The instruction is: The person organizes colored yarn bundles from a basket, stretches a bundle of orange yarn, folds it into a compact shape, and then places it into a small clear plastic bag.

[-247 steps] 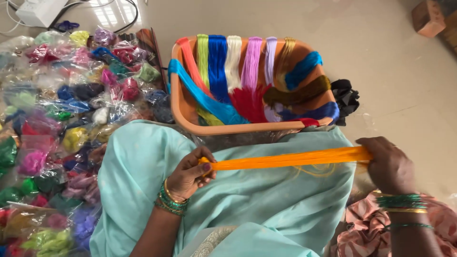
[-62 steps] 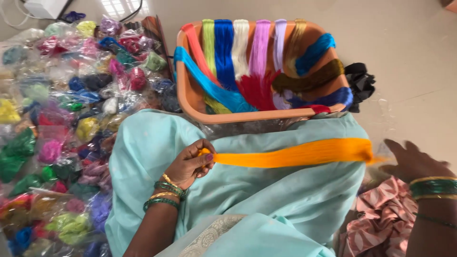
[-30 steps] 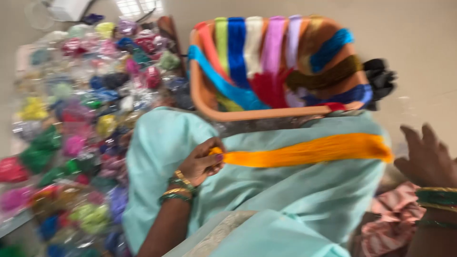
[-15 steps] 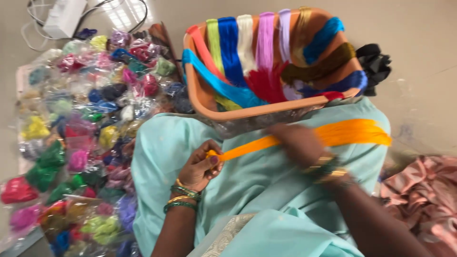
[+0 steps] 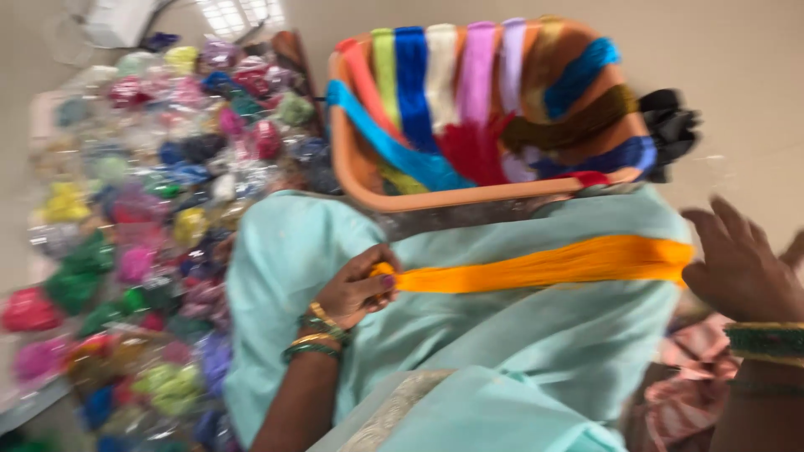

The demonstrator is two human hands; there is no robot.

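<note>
Orange basket (image 5: 435, 199) at 12 o'clock: coloured thread hanks draped inside | left hand (image 5: 356, 289) pinches orange hank (image 5: 544, 266) | right hand (image 5: 741, 268) fingers spread, at hank's far end, contact unclear

A long bundle of thread (image 5: 544, 266) lies across the person's lap (image 5: 519, 351), from left to right. The left hand (image 5: 356, 289) is at its left end, and the fingers (image 5: 387, 283) pinch that end. The right hand (image 5: 741, 268) is at the far right end, fingers spread. Behind the lap sits a basket (image 5: 435, 197) with many thread bundles (image 5: 452, 92) hanging over its rim. Left of the basket and lap, lots of small bags of thread (image 5: 126, 209) lie on the floor (image 5: 754, 67). Some cloth (image 5: 670, 410) lies under the right wrist.
</note>
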